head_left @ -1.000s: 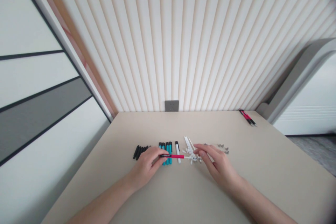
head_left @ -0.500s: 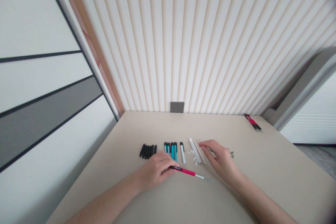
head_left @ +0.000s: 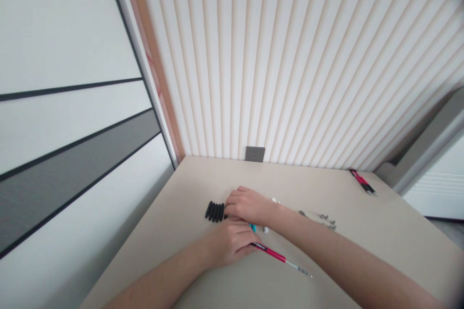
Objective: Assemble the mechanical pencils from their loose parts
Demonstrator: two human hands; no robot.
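1. Works at a pale table [head_left: 210,174] with two bare hands, facing a ribbed wall [head_left: 282,58] at twelve o'clock.
2. Holds right hand [head_left: 250,204] at one o'clock from left hand [head_left: 234,239], fingers curled down toward nine o'clock. Cannot tell whether pinching anything there, with the undersides hidden.
3. Pinches the black end of a red pen [head_left: 273,253] between thumb and fingers of left hand, low over the near side of the table.
4. Should handle as light and stiff along the barrel, perhaps a little slick. Best held by that barrel, near the black end. Calls for more care at the thin white refill [head_left: 292,264], probably easy to bend, and at the grey coil [head_left: 302,271] near its tip, likely loose enough to slide off.
5. Aims the red pen toward four o'clock from left hand, refill outermost. Places it at five o'clock from right hand, apart from those fingers.
6. Shows two red-and-black pens [head_left: 362,182] side by side at two o'clock from left hand, near the table's far corner.
7. Lines up black grips [head_left: 215,212] at eleven o'clock from left hand, just beside right hand's fingertips.
8. Scatters small grey tips [head_left: 328,222] near three o'clock from left hand.
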